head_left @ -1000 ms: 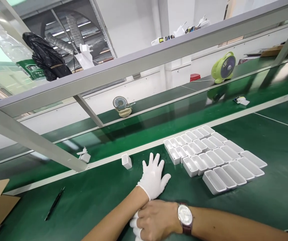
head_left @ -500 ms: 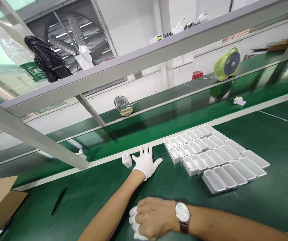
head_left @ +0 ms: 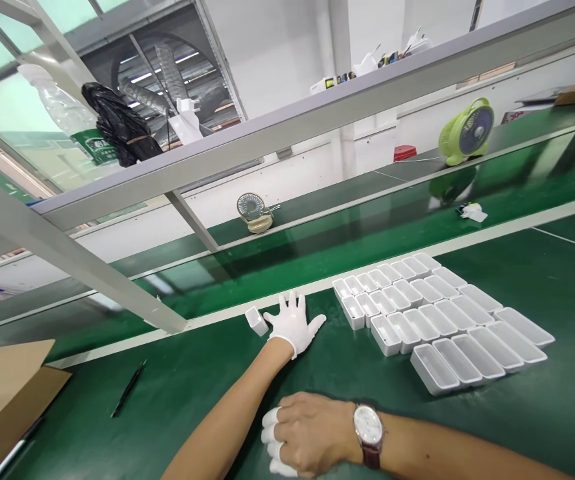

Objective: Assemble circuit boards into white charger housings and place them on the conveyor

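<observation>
My left hand [head_left: 291,325], in a white glove, lies palm down on the green table with its fingers spread. It is open and holds nothing. Just left of its little finger, close to or touching it, a small white rectangular tub [head_left: 256,321] stands slightly turned. My right hand [head_left: 310,433] rests nearer to me, back up, with white finger covers on its curled fingers and a watch [head_left: 368,427] at the wrist. Its palm is hidden, so I cannot see whether anything is inside. Right of both hands, several white open tubs [head_left: 435,369] stand in slanting rows.
A black pen [head_left: 128,389] and an open cardboard box [head_left: 12,390] lie at the left. A slanted metal post [head_left: 117,287] meets the table's far edge, with a shelf rail [head_left: 287,143] above. Beyond stand a small fan [head_left: 255,212] and a green fan [head_left: 466,133].
The whole view has shifted slightly, with the scene moving right. The single tub beside my left hand looks a little more tilted. Both hands stay in place on the table.
</observation>
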Demonstrator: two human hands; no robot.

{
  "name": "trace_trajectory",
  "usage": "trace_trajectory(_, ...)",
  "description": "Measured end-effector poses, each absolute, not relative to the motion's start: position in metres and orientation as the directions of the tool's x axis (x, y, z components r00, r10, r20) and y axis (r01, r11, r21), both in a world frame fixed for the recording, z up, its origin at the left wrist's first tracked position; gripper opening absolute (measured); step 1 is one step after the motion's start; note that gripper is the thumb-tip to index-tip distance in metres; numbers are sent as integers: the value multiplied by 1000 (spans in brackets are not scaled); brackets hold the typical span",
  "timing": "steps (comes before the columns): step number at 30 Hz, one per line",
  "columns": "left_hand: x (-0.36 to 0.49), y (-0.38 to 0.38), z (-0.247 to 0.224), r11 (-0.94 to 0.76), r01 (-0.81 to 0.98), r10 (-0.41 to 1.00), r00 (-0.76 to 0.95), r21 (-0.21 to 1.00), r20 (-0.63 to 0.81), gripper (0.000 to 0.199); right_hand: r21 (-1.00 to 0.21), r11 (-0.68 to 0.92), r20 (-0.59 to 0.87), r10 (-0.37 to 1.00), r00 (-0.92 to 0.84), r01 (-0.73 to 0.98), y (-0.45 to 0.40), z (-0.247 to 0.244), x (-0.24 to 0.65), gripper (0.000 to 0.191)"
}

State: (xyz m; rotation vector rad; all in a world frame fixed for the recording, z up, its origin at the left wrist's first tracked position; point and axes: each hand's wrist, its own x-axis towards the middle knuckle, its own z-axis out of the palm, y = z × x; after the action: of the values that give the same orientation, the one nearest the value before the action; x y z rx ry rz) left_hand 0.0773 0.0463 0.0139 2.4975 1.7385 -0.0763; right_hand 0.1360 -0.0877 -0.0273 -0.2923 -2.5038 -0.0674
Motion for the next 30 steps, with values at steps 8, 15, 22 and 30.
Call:
trace_trajectory(8,68,67,12,-544,796,838,532,267,122,57,-10,973,598,192,-778,232,-87,-27,132,38)
trace_trajectory(15,44,27,4,-703,569,708,620,427,338,34,8,979,587,160,-793,204,-81,-24,138,35)
trace_trajectory(22,-5,26,37,-530,791,719,230,304,655,47,-19,996,536,85,-840,89,-67,-15,149,20)
trace_trajectory(30,-15,47,44,-86,710,996,67,699,54,72,-129,985,400,154,-904,111,-58,3,157,14)
